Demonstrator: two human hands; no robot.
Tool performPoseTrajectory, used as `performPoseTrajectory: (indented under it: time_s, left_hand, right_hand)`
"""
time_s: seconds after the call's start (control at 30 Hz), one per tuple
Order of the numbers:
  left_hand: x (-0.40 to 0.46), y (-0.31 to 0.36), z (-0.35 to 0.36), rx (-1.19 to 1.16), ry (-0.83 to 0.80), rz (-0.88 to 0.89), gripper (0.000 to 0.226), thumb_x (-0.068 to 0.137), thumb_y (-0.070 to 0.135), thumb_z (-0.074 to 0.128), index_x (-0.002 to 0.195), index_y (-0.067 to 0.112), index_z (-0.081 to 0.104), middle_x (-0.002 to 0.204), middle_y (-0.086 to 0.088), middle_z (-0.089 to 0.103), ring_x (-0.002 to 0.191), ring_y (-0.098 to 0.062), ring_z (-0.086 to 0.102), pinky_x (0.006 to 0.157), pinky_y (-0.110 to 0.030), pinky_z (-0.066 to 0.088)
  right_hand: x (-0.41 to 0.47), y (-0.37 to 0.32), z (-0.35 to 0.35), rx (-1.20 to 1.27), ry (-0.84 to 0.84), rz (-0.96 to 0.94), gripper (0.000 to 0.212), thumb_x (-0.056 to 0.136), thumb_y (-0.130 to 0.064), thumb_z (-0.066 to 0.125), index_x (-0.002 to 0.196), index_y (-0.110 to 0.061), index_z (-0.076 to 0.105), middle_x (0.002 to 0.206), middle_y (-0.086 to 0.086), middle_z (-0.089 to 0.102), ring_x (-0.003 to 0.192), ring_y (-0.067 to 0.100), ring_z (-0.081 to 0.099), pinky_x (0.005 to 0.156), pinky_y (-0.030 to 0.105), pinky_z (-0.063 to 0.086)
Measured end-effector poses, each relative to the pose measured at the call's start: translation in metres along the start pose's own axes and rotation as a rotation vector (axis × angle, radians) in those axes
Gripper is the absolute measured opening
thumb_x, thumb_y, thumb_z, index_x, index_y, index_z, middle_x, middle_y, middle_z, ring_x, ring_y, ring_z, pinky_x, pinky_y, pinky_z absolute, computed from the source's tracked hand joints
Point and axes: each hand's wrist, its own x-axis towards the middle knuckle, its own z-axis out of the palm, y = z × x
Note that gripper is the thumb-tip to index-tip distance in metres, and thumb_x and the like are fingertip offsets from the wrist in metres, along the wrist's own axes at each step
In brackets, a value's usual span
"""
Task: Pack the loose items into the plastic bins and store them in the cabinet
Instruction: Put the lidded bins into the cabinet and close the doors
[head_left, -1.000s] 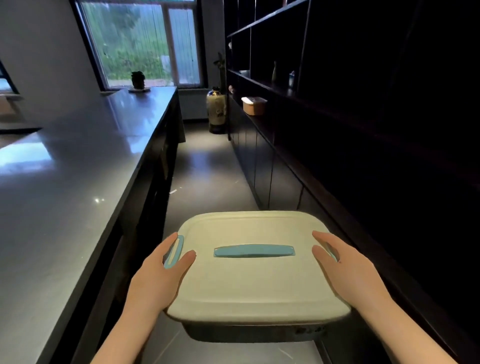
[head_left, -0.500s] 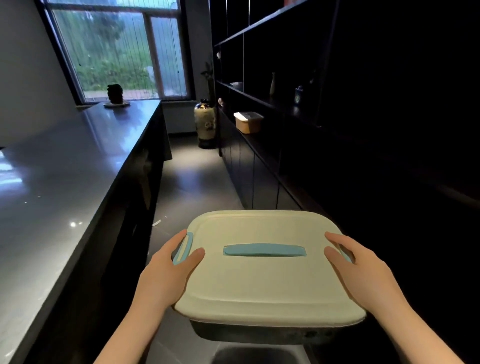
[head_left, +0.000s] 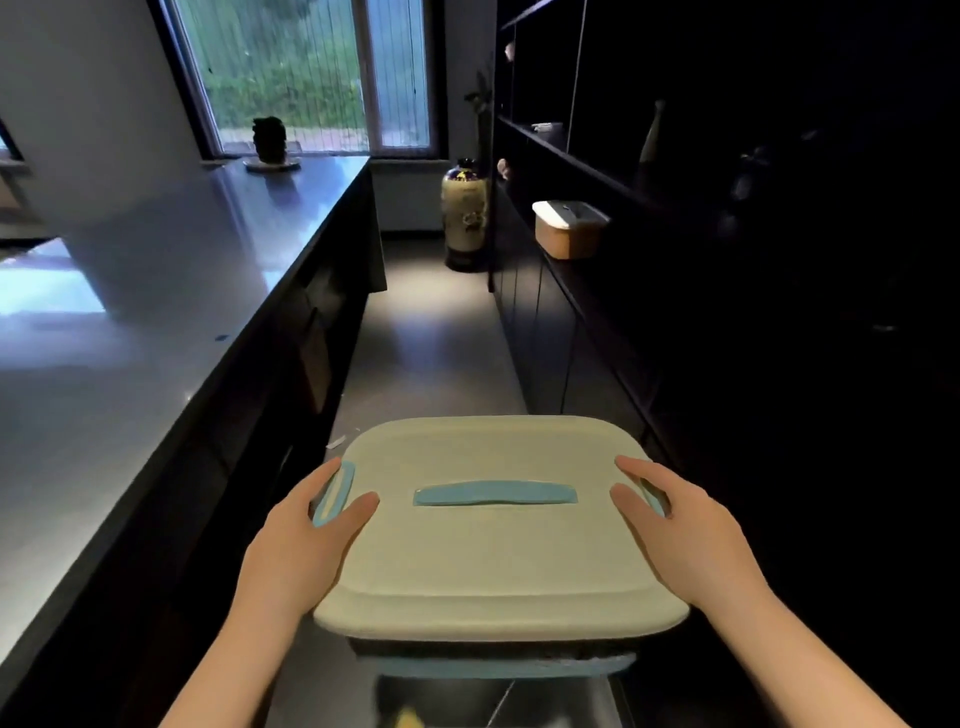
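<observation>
I carry a plastic bin (head_left: 493, 551) with a pale green lid and a light blue handle strip in front of me, above the aisle floor. My left hand (head_left: 304, 535) grips its left side at the blue clasp, thumb on the lid. My right hand (head_left: 685, 530) grips the right side the same way. A second bin (head_left: 566, 228), tan with a white lid, sits on the dark cabinet's ledge (head_left: 587, 291) ahead on the right. The dark cabinet (head_left: 727, 234) runs along my right, its shelves mostly lost in shadow.
A long dark counter (head_left: 156, 322) runs along my left, with a small dark plant on a dish (head_left: 270, 143) at its far end. A large vase (head_left: 465, 213) stands on the floor at the aisle's end, under the window (head_left: 311, 73).
I have moved forward along the aisle with the bin; the vase and the tan bin look closer. My grip on both sides is unchanged.
</observation>
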Motion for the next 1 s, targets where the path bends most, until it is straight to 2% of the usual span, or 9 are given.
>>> performPoseTrajectory:
  time_s: [0.1,0.23,0.33,0.43,0.57,0.67,0.77,0.87,1.0]
  left_hand:
    - [0.066,0.003,0.014,0.025,-0.022,0.015,0.062,0.077,0.055,0.064,0.134,0.045,0.041,0.133,0.008,0.055,0.118,-0.021,0.053,0.090,-0.038,0.043]
    - [0.175,0.023,0.033,0.072,-0.092,0.056,0.061,0.083,0.052,0.059,0.138,0.044,0.036,0.139,0.008,0.050,0.123,-0.021,0.050,0.097,-0.038,0.040]
    - [0.251,0.049,0.048,0.113,-0.116,0.100,0.058,0.086,0.053,0.055,0.139,0.046,0.034,0.138,0.006,0.051,0.121,-0.021,0.051,0.093,-0.035,0.041]
    - [0.316,0.079,0.072,0.106,-0.140,0.175,0.056,0.085,0.048,0.059,0.138,0.044,0.038,0.136,0.011,0.052,0.121,-0.015,0.050,0.090,-0.031,0.038]
    - [0.392,0.119,0.123,0.091,-0.199,0.229,0.054,0.085,0.047,0.060,0.135,0.044,0.040,0.133,0.010,0.053,0.110,-0.013,0.051,0.083,-0.031,0.037]
    - [0.449,0.138,0.171,0.129,-0.255,0.284,0.058,0.084,0.051,0.058,0.138,0.045,0.037,0.132,0.009,0.054,0.114,-0.017,0.052,0.089,-0.035,0.042]
    - [0.499,0.163,0.216,0.095,-0.316,0.280,0.069,0.077,0.056,0.063,0.138,0.046,0.033,0.132,0.011,0.052,0.111,-0.014,0.050,0.088,-0.036,0.043]
    - [0.546,0.198,0.262,0.070,-0.459,0.260,0.098,0.055,0.063,0.074,0.138,0.047,0.026,0.130,0.009,0.047,0.111,-0.016,0.048,0.089,-0.041,0.047]
    - [0.602,0.237,0.322,0.127,-0.589,0.301,0.117,0.042,0.065,0.077,0.141,0.047,0.017,0.128,0.004,0.044,0.102,-0.012,0.047,0.084,-0.035,0.049]
  right_hand:
    - [0.060,-0.012,0.029,0.004,-0.030,0.027,0.043,0.089,-0.049,0.053,0.131,-0.047,0.048,0.134,-0.010,0.055,0.125,0.016,0.048,0.094,0.029,0.039]
    - [0.155,-0.035,0.059,-0.010,-0.068,0.096,0.053,0.079,-0.055,0.061,0.130,-0.048,0.046,0.132,-0.007,0.056,0.123,0.018,0.050,0.091,0.031,0.040]
    - [0.218,-0.047,0.073,0.020,-0.013,0.158,0.057,0.074,-0.058,0.063,0.128,-0.051,0.045,0.127,-0.006,0.057,0.116,0.018,0.053,0.089,0.034,0.043]
    - [0.273,-0.046,0.080,0.065,0.011,0.223,0.064,0.071,-0.059,0.065,0.130,-0.052,0.041,0.125,-0.007,0.054,0.111,0.016,0.053,0.089,0.036,0.044]
    - [0.342,-0.033,0.080,0.074,0.111,0.295,0.071,0.062,-0.071,0.064,0.127,-0.052,0.042,0.121,-0.009,0.056,0.109,0.014,0.054,0.085,0.035,0.046]
    - [0.401,-0.017,0.078,0.092,0.170,0.308,0.070,0.062,-0.070,0.067,0.126,-0.050,0.046,0.128,-0.012,0.055,0.117,0.014,0.053,0.086,0.033,0.043]
    - [0.456,-0.002,0.072,0.118,0.222,0.338,0.069,0.063,-0.065,0.071,0.125,-0.048,0.048,0.130,-0.008,0.055,0.119,0.016,0.052,0.087,0.034,0.043]
    - [0.506,0.013,0.061,0.139,0.269,0.378,0.070,0.064,-0.064,0.072,0.127,-0.046,0.049,0.130,-0.008,0.054,0.120,0.018,0.051,0.087,0.035,0.041]
    - [0.560,0.026,0.054,0.193,0.384,0.445,0.066,0.063,-0.057,0.076,0.123,-0.047,0.050,0.105,-0.020,0.058,0.096,0.011,0.057,0.080,0.037,0.048]
